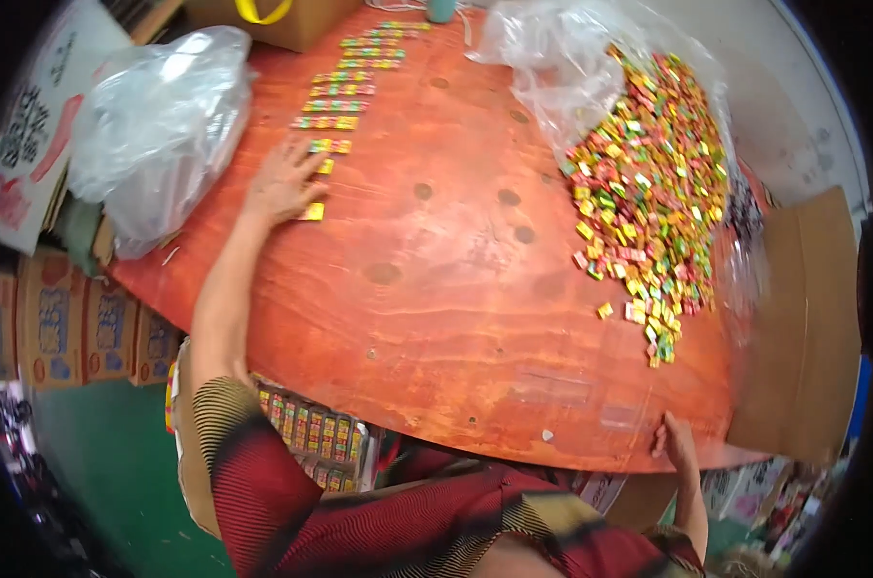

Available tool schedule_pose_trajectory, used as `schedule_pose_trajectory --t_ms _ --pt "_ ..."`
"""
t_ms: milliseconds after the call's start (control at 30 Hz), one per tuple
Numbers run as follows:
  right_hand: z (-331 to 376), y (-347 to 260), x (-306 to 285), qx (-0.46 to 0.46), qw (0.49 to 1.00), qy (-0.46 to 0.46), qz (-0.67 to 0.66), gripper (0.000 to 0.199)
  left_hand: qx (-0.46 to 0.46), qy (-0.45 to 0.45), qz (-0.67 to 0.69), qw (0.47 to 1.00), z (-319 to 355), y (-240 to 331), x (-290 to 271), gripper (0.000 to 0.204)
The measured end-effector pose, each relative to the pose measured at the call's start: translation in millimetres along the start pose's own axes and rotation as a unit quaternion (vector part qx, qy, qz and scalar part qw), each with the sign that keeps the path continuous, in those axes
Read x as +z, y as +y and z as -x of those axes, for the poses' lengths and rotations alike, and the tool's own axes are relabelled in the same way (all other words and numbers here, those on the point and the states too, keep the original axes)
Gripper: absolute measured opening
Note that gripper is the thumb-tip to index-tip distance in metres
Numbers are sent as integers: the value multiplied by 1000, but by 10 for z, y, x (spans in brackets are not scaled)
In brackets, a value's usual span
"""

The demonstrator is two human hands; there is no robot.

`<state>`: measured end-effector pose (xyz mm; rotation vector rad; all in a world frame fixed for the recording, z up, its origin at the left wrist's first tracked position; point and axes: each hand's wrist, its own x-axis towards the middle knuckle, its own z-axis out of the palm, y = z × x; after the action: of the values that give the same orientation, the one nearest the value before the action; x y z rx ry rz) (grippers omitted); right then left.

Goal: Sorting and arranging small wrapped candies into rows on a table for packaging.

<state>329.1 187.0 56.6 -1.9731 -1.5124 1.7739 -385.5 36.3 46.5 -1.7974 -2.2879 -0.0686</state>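
Sleeves in striped red and black (268,472) closest in, and just past the left one a carton (194,467) of packed coloured blocks (306,429) sits below the table (436,318). Right hand (679,441) at the near edge, fingers bent loosely; can't tell whether anything is in them. Straight out beyond it, apart from it, lies the heap of small blocks (658,173), its long axis running away from the body, nearest tip toward that hand. So the right hand is the nearer one to the heap; the left is right across the table from it.

Further out on that side, here's the left hand (280,188), fingers spread wide, nothing visibly gripped, up against the short rows (327,123). They climb away, leaning right; a yellow block (313,211) lies just beside its thumb side. Farther still, a clear bag (552,58) slumps against the heap.
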Motion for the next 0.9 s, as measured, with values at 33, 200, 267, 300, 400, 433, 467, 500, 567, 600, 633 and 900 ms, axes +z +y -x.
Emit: schedule_pose_trajectory --t_ms 33,200,267,300,400,433,467,500,567,600,633,900 --pt "1 -6 26 1 1000 5 2 49 9 -2 -21 1000 -51 -45 14 48" --pt "-57 -90 77 -6 999 -9 53 51 -23 1 19 1000 20 -205 149 40" --pt "-36 -58 78 40 999 22 8 47 -19 47 -6 999 26 -28 189 41" --pt "2 -45 79 52 998 31 0 47 1 13 -71 997 13 49 175 42" --pt "4 -26 87 54 998 37 -13 42 -18 -61 -136 989 -78 135 105 43" --pt "7 -1 86 49 998 37 -15 42 -63 -105 -133 984 -99 132 94 43" --pt "3 18 92 44 998 36 -17 41 -67 -121 -152 979 -116 117 88 43" --pt "8 44 96 49 998 40 -23 41 -58 -120 -151 979 -145 171 63 43" --pt "21 55 122 24 998 51 -10 40 -62 -75 -163 982 -147 266 -49 43" --pt "29 58 136 13 998 54 -19 40 -55 -73 -162 982 -141 342 -41 43" --pt "18 54 172 13 998 55 -25 40 -25 -10 -137 990 -123 410 -20 42" --pt "160 275 434 -314 901 255 157 14 119 89 215 965 422 2458 -390 30"
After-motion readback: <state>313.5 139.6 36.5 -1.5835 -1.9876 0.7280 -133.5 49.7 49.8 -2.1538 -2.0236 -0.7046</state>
